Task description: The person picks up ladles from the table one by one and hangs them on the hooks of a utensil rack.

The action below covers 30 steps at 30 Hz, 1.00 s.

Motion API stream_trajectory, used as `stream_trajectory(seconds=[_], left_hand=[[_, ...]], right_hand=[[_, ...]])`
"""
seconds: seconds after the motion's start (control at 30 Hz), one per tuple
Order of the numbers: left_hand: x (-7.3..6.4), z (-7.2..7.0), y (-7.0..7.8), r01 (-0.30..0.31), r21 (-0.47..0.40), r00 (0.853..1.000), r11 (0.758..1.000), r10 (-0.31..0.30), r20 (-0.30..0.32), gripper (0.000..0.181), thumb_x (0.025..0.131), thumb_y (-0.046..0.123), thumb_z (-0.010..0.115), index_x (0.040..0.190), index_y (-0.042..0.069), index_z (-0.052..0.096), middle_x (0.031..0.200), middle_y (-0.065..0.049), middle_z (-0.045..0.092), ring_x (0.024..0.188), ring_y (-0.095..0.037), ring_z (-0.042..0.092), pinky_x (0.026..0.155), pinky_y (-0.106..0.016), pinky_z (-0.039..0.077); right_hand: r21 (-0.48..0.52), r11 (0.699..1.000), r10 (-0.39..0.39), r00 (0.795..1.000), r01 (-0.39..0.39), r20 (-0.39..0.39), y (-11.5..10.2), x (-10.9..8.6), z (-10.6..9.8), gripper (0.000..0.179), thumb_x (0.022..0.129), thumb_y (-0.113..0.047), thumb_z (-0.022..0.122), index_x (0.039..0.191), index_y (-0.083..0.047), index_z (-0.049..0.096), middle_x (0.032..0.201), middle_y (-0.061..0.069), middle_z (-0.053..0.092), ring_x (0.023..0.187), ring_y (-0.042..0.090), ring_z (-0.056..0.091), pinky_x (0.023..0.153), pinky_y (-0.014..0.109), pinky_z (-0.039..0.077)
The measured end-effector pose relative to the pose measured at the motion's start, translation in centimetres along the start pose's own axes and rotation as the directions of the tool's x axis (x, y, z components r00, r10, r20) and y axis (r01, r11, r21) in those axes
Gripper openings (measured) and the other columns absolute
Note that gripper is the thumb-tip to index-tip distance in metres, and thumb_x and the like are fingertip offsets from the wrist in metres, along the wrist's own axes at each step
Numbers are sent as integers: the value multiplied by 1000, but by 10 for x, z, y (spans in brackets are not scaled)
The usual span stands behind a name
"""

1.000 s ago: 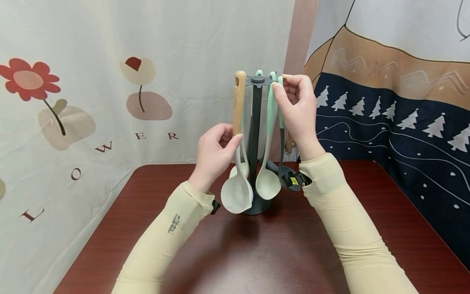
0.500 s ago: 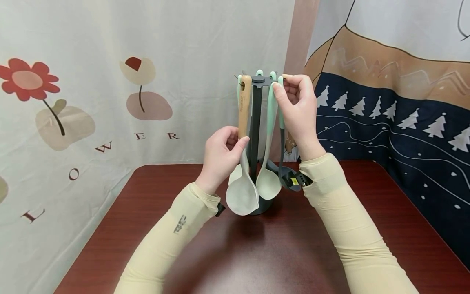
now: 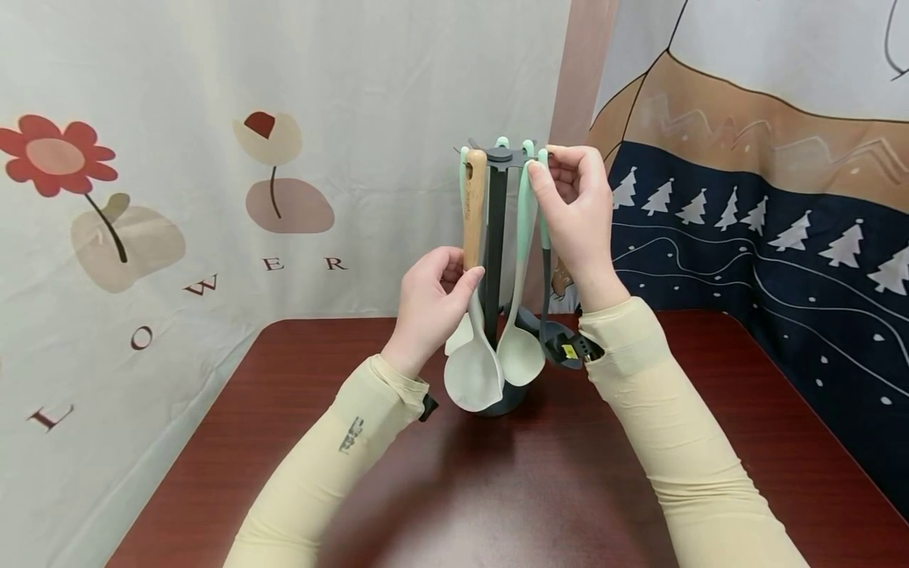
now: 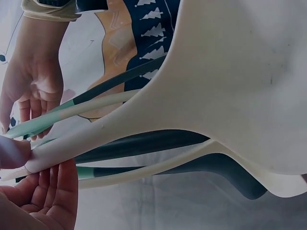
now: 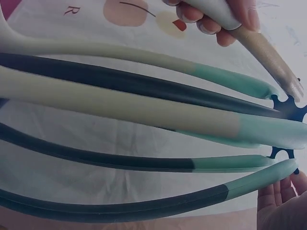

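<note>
My left hand [image 3: 435,304] pinches a ladle [image 3: 473,379] between thumb and fingers, just where its wooden handle [image 3: 473,205] meets the pale neck. The bowl has a pouring lip and hangs downward. At the front left of a dark utensil rack [image 3: 495,237], the handle's holed end is against a hook; the right wrist view shows a small dark tip at that end [image 5: 291,88]. My right hand [image 3: 578,213] grips the rack's top rim beside the mint handle of a dark utensil [image 5: 211,196]; its exact finger contact is partly hidden.
Several mint-handled utensils hang round the rack, among them a pale spoon [image 3: 521,356] and a dark ladle-like head [image 3: 561,347]. The round base stands on a red-brown table [image 3: 319,394]. Printed curtains [image 3: 390,95] hang behind.
My left hand has carried the ladle a little to the right and slightly lower, its handle end coming against the rack's hook. My right hand has stayed in place.
</note>
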<state>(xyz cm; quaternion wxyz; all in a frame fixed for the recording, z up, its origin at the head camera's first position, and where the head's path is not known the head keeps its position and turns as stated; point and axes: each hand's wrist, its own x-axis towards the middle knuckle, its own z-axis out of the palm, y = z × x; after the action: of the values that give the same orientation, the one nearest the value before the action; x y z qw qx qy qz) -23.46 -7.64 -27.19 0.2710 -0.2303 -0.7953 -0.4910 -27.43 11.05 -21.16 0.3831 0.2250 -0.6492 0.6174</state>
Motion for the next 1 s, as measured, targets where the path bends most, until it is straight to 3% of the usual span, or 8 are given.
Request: stream_trajectory(seconds=[0.4,0.63,1.0], left_hand=[[0,0,-5,1,-17,1000,1000,-1,16,17,91,11,70,105,0,67,90,-8,64,79,-18,61,73,-31,53],[-5,-3,-12,3,-29,999,1000,-2,37,26,94,13,67,116,-1,66,99,-9,65,87,-19,62,80,-32,53],[-12,-12,-27,-96,34,994,995,94,53,40,96,17,64,133,3,59,121,-9,64,110,-19,60,93,-35,47]], right_hand=[[32,999,-1,1000,1,-5,2,-1,-1,33,95,-13,65,121,6,55,106,-1,56,91,16,57,85,26,49],[-6,999,53,998,-53,29,1,-7,-4,38,96,-16,63,129,1,56,116,8,60,103,17,58,94,28,48],[-76,996,51,989,-41,135,4,-21,-18,49,99,-19,55,144,-2,47,135,13,56,124,19,53,106,31,40]])
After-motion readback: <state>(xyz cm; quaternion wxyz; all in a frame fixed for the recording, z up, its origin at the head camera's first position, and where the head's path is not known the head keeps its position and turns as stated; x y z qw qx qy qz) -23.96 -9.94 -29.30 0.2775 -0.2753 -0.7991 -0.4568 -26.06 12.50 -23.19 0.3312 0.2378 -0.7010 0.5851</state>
